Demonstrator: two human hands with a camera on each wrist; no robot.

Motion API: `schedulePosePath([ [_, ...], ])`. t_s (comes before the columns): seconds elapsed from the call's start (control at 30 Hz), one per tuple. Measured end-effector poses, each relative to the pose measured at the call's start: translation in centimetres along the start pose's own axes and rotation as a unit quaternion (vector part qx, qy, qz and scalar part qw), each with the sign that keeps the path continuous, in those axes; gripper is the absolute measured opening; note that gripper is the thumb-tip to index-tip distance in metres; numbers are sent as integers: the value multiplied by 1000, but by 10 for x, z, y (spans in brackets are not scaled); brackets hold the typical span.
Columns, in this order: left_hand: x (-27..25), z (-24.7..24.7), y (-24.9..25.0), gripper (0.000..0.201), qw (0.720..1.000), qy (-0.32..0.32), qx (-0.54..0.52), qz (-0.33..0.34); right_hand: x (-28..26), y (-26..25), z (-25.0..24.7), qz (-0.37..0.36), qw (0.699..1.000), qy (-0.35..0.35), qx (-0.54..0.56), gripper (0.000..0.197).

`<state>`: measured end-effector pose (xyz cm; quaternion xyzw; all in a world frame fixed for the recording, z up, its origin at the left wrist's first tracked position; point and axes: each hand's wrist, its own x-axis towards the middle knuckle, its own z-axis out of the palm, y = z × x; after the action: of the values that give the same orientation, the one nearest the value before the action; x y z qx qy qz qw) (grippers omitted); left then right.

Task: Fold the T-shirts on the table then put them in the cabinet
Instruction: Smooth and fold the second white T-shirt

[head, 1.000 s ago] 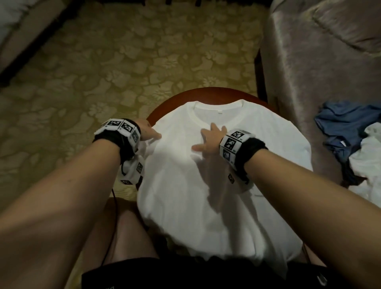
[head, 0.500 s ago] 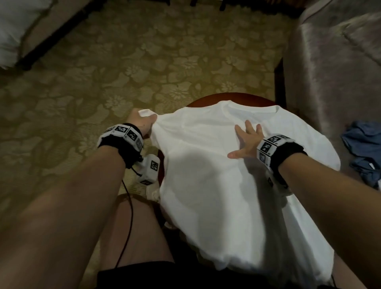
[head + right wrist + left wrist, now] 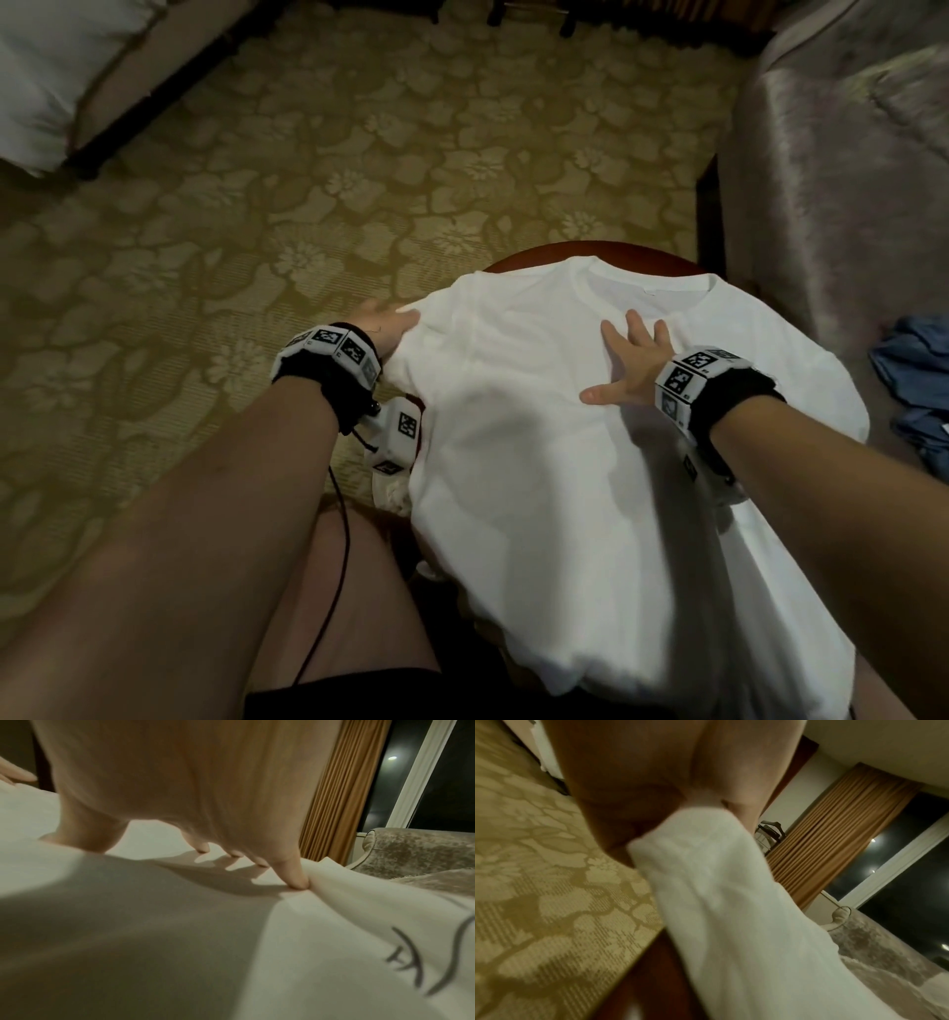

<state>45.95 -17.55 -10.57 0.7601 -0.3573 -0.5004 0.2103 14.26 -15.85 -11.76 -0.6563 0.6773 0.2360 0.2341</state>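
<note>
The round wooden table (image 3: 606, 254) is almost wholly hidden under the white T-shirt (image 3: 565, 488); only a dark reddish arc of its far rim shows. The shirt's near hem hangs over the table edge toward the person's lap, and the lower right part runs out of the head view. The left wrist view is blurred, so the finger positions there are hard to read.

The T-shirt lies spread flat on the table, collar at the far side. The left hand (image 3: 382, 329) is at the shirt's left shoulder edge, where it grips a bunch of the white cloth between thumb and fingers (image 3: 741, 780). The right hand (image 3: 634, 360) lies on the chest area just below the collar, fingers straight and splayed, fingertips (image 3: 296, 880) pressing the cloth down and raising a small crease beside the little finger.

The cloth is smooth, soft cotton with faint wrinkles; a dark line drawing (image 3: 437, 953) shows on it near the right wrist. The carpet (image 3: 359, 180) below has a pale floral pattern.
</note>
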Motion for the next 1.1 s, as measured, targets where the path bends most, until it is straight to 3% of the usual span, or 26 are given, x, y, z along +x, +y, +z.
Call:
schedulePosePath([
  [0.03, 2, 1, 1, 52, 1000, 13, 1, 22, 0, 0, 0, -1, 1000, -1, 1, 114],
  [0.1, 10, 5, -2, 34, 991, 109, -37, 73, 0, -1, 0, -1, 1000, -2, -2, 114],
  [0.17, 9, 7, -5, 38, 966, 216, -106, 93, 0, -1, -1, 1, 1000, -3, -3, 114],
  [0.23, 12, 5, -6, 53, 965, 236, -73, 91, -1, -1, -2, 2, 1000, -7, -1, 114],
  [0.33, 16, 1, -4, 63, 988, 155, 13, -20, -1, -2, -2, 0, 1000, -8, -5, 114],
  [0.43, 9, 6, -8, 38, 996, -22, 6, -88, 0, -1, -2, 0, 1000, -8, -1, 114],
  [0.47, 7, 8, -9, 32, 995, -49, 3, -84, 0, -1, -2, 0, 1000, -8, -1, 115],
  [0.57, 10, 11, -12, 31, 996, -59, 23, -57, -1, 0, -1, 0, 1000, -8, -2, 115],
  [0.63, 10, 7, -11, 58, 995, -37, 77, -44, -2, -1, -2, 2, 1000, -8, 2, 115],
  [0.7, 13, 6, -11, 71, 992, -69, 75, -69, -3, -2, -3, 1, 1000, -7, -1, 114],
  [0.87, 23, 12, -10, 56, 986, -135, 29, -97, -4, -2, -3, 1, 1000, -10, 3, 114],
  [1.0, 56, 21, -21, 54, 984, -163, -27, -69, -5, -3, -3, 2, 1000, -5, 13, 114],
  [1.1, 55, 26, -14, 79, 983, -176, 57, -15, -7, -4, -6, 11, 1000, -9, 24, 115],
])
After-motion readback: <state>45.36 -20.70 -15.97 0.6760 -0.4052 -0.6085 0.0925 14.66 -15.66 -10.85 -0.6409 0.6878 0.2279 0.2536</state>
